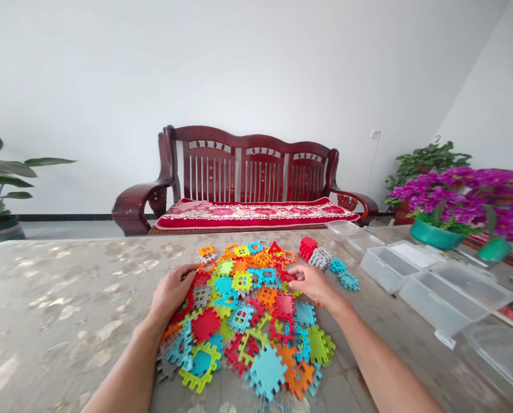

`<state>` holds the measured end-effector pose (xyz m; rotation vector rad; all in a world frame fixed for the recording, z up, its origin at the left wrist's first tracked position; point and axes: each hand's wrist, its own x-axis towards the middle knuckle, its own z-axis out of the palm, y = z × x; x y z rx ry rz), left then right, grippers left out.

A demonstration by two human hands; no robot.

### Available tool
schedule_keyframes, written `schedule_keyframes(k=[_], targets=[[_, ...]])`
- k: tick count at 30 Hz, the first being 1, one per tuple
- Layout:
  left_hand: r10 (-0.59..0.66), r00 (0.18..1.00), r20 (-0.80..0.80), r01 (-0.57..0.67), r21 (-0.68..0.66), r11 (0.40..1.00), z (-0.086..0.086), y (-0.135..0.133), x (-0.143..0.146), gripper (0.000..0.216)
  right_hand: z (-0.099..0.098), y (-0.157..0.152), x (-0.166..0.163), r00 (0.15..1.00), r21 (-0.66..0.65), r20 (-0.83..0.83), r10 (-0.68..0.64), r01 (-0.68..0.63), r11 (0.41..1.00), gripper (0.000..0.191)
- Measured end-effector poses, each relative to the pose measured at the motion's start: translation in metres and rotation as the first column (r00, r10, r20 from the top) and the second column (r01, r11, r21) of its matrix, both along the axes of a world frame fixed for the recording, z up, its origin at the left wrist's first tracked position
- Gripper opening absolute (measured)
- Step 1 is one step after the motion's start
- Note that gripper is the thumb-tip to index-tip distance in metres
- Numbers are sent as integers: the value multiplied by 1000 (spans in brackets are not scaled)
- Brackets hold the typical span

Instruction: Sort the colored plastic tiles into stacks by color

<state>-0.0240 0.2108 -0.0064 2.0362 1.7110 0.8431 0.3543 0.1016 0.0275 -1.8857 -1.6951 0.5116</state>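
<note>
"Lying where on the bench (79,321)?"

"Spread across the middle, in a loose pile of coloured, toothed plastic pieces (257,308); to the right, set in small stacks (320,258) of red, grey and blue; farther right, kept company by clear boxes (428,304);"

"And the left hand (172,292)?"

"Rests at the pile's left edge, with fingers curved; cannot tell whether gripping;"

"And the right hand (310,281)?"

"Reaches into the pile's far right part, with fingertips at a red piece (284,276); cannot tell whether closed on it."

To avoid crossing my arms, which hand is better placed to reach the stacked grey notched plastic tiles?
Probably your right hand: it's nearer those stacked grey tiles, while your left hand is on the opposite side of the multicoloured plastic pile.
</note>
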Motion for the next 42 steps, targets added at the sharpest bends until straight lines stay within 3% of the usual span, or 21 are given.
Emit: schedule_keyframes(k=[3,8,12,16,21,25,29,35,39,42], targets=[[0,1000,1,0,-4,1000,-1,1,0,41,2,1,-1,999,-21,5,33,-33,999,34],[10,1000,0,-10,-14,1000,0,1,0,41,11,3,-2,971,-38,193,141,-136,990,51],[5,1000,7,-5,-18,1000,2,-2,1,40,16,1,-11,938,-61,313,147,-135,989,50],[12,1000,-2,-12,-2,1000,5,-5,3,39,29,2,-17,930,18,364,51,-61,998,48],[15,1000,-6,-15,-10,1000,6,-5,3,40,64,21,4,919,174,341,-199,146,974,46],[10,1000,-15,-10,-12,1000,5,-4,2,40,83,43,29,835,136,408,-369,344,929,50],[12,1000,-22,-12,-9,1000,3,-3,1,40,82,57,43,813,28,450,-370,402,915,56],[17,1000,-14,-18,-25,1000,1,-2,1,40,73,64,55,799,-7,483,-359,413,911,59],[24,1000,-11,-25,-16,1000,2,-2,2,39,68,60,46,788,125,487,-376,364,923,49],[27,1000,-1,-27,-4,1000,2,-2,2,38,61,56,25,867,177,421,-267,210,961,39]])
